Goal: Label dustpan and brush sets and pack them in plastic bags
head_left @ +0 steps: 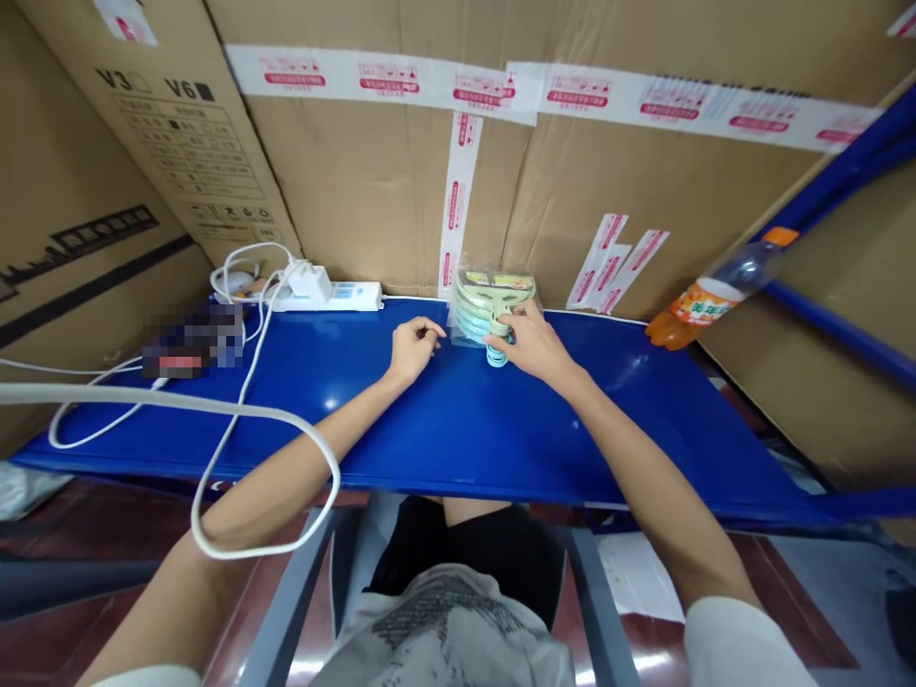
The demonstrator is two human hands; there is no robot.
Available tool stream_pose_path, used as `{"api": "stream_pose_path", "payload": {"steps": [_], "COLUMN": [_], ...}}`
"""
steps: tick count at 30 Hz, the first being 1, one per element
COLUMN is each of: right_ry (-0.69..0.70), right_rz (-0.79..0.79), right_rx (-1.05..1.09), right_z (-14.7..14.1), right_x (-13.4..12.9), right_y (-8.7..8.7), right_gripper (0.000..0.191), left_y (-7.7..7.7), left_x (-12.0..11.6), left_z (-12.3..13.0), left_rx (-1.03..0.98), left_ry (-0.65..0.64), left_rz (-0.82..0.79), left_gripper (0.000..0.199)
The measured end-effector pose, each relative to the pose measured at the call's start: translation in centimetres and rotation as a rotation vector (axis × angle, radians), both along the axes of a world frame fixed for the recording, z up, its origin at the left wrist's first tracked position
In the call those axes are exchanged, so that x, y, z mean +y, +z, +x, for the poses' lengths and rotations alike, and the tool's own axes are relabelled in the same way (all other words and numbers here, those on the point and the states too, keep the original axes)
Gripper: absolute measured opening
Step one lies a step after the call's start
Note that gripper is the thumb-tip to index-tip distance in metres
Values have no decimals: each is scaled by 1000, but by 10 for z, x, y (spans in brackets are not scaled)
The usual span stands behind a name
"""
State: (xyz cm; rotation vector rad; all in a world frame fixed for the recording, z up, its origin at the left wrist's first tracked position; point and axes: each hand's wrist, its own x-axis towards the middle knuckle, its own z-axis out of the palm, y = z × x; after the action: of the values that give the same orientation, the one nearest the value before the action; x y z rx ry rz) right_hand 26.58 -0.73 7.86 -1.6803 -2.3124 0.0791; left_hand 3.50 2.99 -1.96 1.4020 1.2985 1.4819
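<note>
just right of the middle of the frame, the clear-wrapped bundle of pale green and blue pieces (pixel 481 307) lies on the blue tabletop (pixel 458 429), its upper edge close to the carton wall (pixel 343 191). its long axis looks to run up and down the frame: the broad rounded part is above, and the narrow stems (pixel 496 357) point toward the lower edge. the right hand (pixel 533 345) is the nearer one, reaching in from the lower right; its thumb and fingers are closed on the stem end, so most of the broad part lies up and to the left of it. how firm that hold is, i cannot tell. the left hand (pixel 413 351) is left of the bundle and a little lower, near but apart, its fingers loosely curled with nothing visible in them.
</note>
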Motion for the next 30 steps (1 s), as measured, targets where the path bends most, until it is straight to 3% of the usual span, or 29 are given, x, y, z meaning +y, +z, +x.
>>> {"api": "stream_pose_path", "payload": {"steps": [3, 10, 15, 19, 21, 24, 27, 30], "right_ry": [31, 168, 193, 185, 227, 318, 442, 582], "right_rz": [16, 99, 286, 385, 430, 481, 392, 268], "right_rx": [-35, 135, 255, 411, 470, 485, 462, 421], "right_z": [4, 18, 23, 19, 9, -16, -43, -57], "right_x": [6, 24, 38, 30, 14, -18, -45, -56], "right_y": [3, 4, 7, 19, 25, 24, 5, -25], "right_gripper": [41, 32, 42, 54, 53, 43, 34, 33], "left_y": [4, 10, 11, 20, 32, 53, 63, 57], "left_x": [-1, -4, -4, 2, 6, 13, 22, 29], "left_z": [1, 4, 6, -3, -17, -55, -103, -142], "left_rx": [-17, -76, -154, -270, -340, -401, -406, -377], "left_ry": [0, -46, -72, -122, -193, -363, -428, -453], "left_rz": [3, -33, -56, -78, -98, -186, -246, -356], "left_gripper": [24, 23, 21, 12, 8, 34, 67, 96]}}
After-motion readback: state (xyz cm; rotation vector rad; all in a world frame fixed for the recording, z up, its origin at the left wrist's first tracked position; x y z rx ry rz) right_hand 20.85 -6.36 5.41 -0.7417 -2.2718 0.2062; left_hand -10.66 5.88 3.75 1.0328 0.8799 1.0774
